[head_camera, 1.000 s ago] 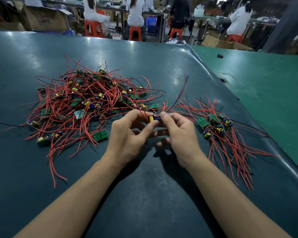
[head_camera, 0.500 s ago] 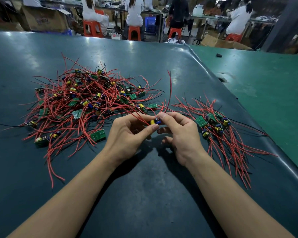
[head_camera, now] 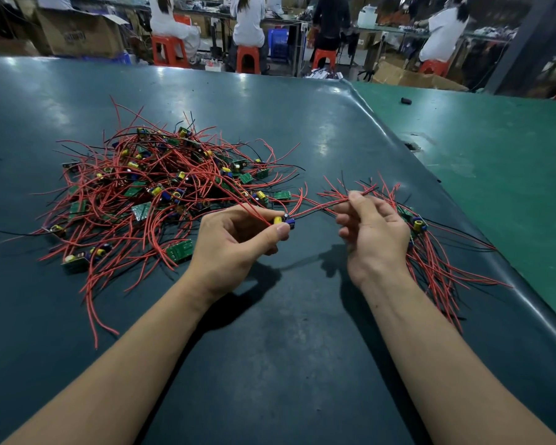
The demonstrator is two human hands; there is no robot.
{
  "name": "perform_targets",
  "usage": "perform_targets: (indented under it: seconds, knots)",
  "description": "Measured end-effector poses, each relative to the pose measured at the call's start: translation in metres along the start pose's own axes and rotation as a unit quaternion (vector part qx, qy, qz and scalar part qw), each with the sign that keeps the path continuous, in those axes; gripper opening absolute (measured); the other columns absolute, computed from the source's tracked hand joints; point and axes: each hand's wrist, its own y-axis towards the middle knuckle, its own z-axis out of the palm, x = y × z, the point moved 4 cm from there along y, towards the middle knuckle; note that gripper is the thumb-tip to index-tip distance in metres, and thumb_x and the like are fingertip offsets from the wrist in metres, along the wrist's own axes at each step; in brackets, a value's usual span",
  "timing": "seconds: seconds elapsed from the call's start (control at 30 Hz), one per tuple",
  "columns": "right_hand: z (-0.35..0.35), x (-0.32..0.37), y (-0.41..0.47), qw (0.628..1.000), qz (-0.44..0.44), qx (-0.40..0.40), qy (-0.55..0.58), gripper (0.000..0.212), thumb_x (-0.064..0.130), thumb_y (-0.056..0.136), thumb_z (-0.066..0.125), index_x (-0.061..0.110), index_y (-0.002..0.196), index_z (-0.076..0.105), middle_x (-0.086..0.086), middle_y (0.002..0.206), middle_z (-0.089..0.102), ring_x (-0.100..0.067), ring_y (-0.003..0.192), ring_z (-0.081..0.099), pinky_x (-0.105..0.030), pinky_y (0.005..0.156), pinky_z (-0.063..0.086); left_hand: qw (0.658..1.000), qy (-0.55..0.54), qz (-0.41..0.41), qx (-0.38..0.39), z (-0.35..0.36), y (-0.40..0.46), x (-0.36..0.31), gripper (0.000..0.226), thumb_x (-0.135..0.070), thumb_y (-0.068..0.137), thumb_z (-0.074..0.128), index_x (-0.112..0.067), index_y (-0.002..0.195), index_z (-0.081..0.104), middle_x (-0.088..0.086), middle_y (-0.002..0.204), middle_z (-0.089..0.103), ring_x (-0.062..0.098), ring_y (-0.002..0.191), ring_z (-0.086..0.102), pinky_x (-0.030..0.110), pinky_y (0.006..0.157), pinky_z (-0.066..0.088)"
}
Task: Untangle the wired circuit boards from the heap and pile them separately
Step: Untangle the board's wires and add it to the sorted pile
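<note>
Left hand [head_camera: 235, 239] pinched one board [head_camera: 284, 220] between the piles; right hand [head_camera: 374, 229] pinched its wires [head_camera: 321, 205]. Few boards lay in the sorted pile [head_camera: 430, 248]; most stayed in the heap [head_camera: 161, 187].

We recorded bright, even overhead lighting. White glare patches lay on the dark table top [head_camera: 302, 130]. The left hand [head_camera: 235, 242] and right hand [head_camera: 374, 236] cast soft shadows onto the surface below them. Wide-angle distortion curved the table edges. The background workers [head_camera: 247, 24] appeared slightly soft; the foreground was sharp.
</note>
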Motion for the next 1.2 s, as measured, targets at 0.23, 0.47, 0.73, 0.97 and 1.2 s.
perform_targets:
  seconds: [0.23, 0.47, 0.73, 0.97, 1.2]
  knots:
    - [-0.001, 0.001, 0.002, 1.0, 0.004, -0.006, 0.03, 0.018, 0.006, 0.093, 0.063, 0.015, 0.077, 0.059, -0.001, 0.061, 0.068, -0.01, 0.05, 0.063, -0.018, 0.04, 0.044, 1.0, -0.006, 0.001, -0.011, -0.003, 0.001, -0.002, 0.01, 0.001, 0.079, 0.074, -0.005, 0.088, 0.072, 0.005, 0.069, 0.073, 0.013, 0.054, 0.061, 0.019, 0.058, 0.051]
    - [-0.006, 0.0, 0.007, 0.995, 0.046, -0.034, 0.083, 0.012, 0.007, 0.094, 0.059, 0.01, 0.084, 0.056, -0.003, 0.055, 0.065, -0.009, 0.042, 0.056, -0.016, 0.04, 0.042, 1.0, -0.014, -0.006, 0.008, 0.001, -0.002, -0.002, 0.011, 0.004, 0.08, 0.073, -0.002, 0.089, 0.072, 0.006, 0.07, 0.073, 0.011, 0.054, 0.061, 0.019, 0.058, 0.051]
    - [0.006, -0.005, -0.002, 0.991, 0.106, 0.081, 0.022, 0.034, 0.045, 0.091, 0.059, 0.012, 0.093, 0.064, 0.002, 0.064, 0.064, -0.009, 0.053, 0.06, -0.018, 0.045, 0.045, 0.999, -0.007, 0.008, -0.046, -0.003, 0.001, -0.003, 0.012, 0.0, 0.078, 0.076, -0.003, 0.089, 0.073, 0.014, 0.074, 0.073, 0.015, 0.055, 0.062, 0.022, 0.059, 0.053]
    - [0.02, -0.021, -0.019, 0.972, 0.107, 0.184, -0.098, 0.008, 0.009, 0.085, 0.07, 0.009, 0.078, 0.074, 0.004, 0.056, 0.057, -0.007, 0.049, 0.048, -0.016, 0.044, 0.038, 1.0, 0.027, -0.003, -0.002, 0.0, -0.001, 0.002, 0.016, 0.0, 0.076, 0.078, -0.006, 0.089, 0.073, 0.008, 0.071, 0.074, 0.01, 0.056, 0.064, 0.02, 0.058, 0.052]
    - [0.004, -0.002, 0.001, 0.998, 0.045, 0.04, -0.015, 0.013, 0.004, 0.087, 0.069, 0.006, 0.073, 0.069, 0.004, 0.053, 0.056, -0.005, 0.044, 0.045, -0.014, 0.038, 0.034, 1.0, 0.015, 0.019, -0.014, -0.001, -0.002, -0.004, 0.012, 0.001, 0.076, 0.077, -0.004, 0.087, 0.073, 0.006, 0.068, 0.073, 0.012, 0.053, 0.063, 0.02, 0.057, 0.052]
